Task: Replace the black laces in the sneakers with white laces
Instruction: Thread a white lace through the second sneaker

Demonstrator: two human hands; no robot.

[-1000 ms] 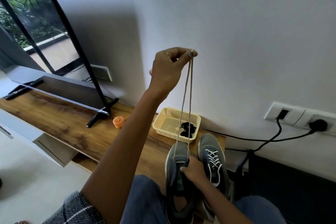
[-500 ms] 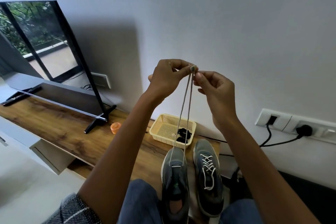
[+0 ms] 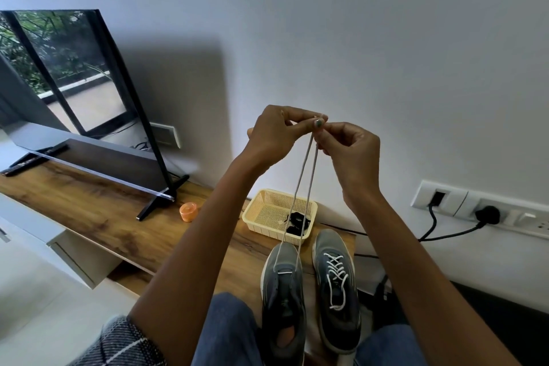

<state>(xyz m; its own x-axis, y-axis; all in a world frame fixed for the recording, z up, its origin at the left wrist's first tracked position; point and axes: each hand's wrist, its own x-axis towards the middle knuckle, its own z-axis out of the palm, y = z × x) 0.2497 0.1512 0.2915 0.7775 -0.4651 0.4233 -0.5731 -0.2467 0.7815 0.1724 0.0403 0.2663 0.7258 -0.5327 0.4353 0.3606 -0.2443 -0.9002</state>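
Two grey sneakers stand side by side on the wooden shelf [image 3: 98, 217] below me. The left sneaker [image 3: 282, 297] has a white lace [image 3: 301, 187] through its lowest eyelets only, and both strands rise taut to my hands. My left hand [image 3: 274, 135] pinches the lace ends between thumb and fingers. My right hand [image 3: 346, 142] pinches the same lace just beside it, fingertips touching. The right sneaker [image 3: 337, 291] is laced in white. Black laces [image 3: 297, 224] lie bundled in the yellow basket [image 3: 264, 211].
A flat TV [image 3: 74, 92] on black feet stands at the left of the shelf, with an orange cap [image 3: 188, 211] near its foot. Wall sockets [image 3: 475, 211] with black cables sit at the right. My knees in jeans are at the bottom.
My right hand left the left sneaker, rose and joined my left hand at the lace ends. The view tilted upward a little.
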